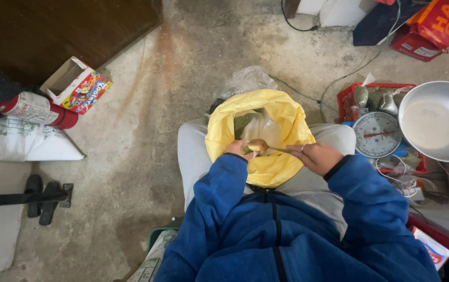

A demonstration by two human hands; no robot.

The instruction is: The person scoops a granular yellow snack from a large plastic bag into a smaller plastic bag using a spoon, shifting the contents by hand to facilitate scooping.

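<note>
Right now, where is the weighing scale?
In the head view, the weighing scale sits on the floor at the person's right, between the yellow bag and the metal bowl.

Yellow bag (282, 117) looks like thin crinkly plastic, slightly shiny, with a clear glossy plastic liner (262, 128) inside. Spoon (259, 145) is smooth metal. The scale pan (436, 121) is dull brushed metal. Blue jacket (297, 235) is soft matt fleece. Floor (146, 130) is rough, stained concrete. The box (78, 86) is printed glossy cardboard.
</note>
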